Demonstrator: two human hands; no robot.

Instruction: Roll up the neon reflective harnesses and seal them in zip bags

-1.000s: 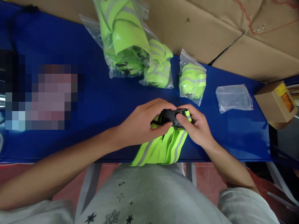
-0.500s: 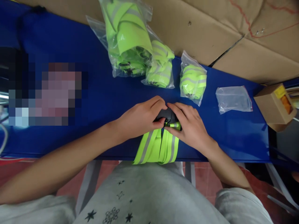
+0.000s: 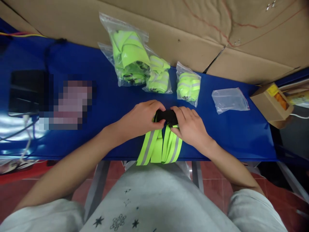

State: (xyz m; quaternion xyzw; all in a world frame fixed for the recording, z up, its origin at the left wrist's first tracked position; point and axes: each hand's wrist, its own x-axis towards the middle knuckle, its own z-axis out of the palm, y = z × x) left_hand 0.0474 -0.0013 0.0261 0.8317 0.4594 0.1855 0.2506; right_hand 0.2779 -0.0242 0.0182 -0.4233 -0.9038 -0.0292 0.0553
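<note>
A neon-yellow reflective strap with grey stripes lies in folds at the table's front edge, its lower end hanging toward my body. A black piece sits at the top of the strap; I cannot tell whether it is fabric or a buckle. My left hand pinches its left end between thumb and fingers. On the right end, my right hand is closed, thumb below and fingers over the top. The fingers hide part of the black piece.
Clear bags of rolled yellow straps lie at the back, with another bagged strap beside them. A flat clear bag and a small cardboard box are to the right. A black device with cables lies left; cardboard lines the back.
The black piece has been turned and pulled straighter between my hands, showing a flatter dark face. Both hands keep hold of it. The camera view has shifted, showing more on the left.
</note>
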